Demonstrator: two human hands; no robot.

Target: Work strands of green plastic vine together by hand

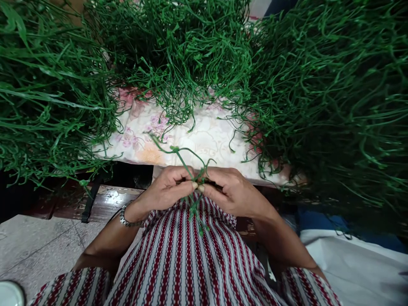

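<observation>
My left hand (pixel 168 189) and my right hand (pixel 231 189) meet in front of my chest, thumb tips almost together. Both are closed, pinching a thin branched green stem (pixel 182 161) that looks like plastic. Its upper part arches above the fingers and reaches up to the left. Small leafy ends hang below the thumbs, over my striped clothing. The exact grip point is partly hidden by the fingers. Just beyond the hands lies a flowered tablecloth (pixel 204 138), with a pile of similar green stems (pixel 191 55) on its far side.
Larger heaps of green stems rise at the left (pixel 47 97) and at the right (pixel 331 85), spilling over the table edge. White sheeting (pixel 357 263) lies at the lower right. A round pale lid-like object (pixel 11 293) is at the lower left, by the tiled floor (pixel 47 242).
</observation>
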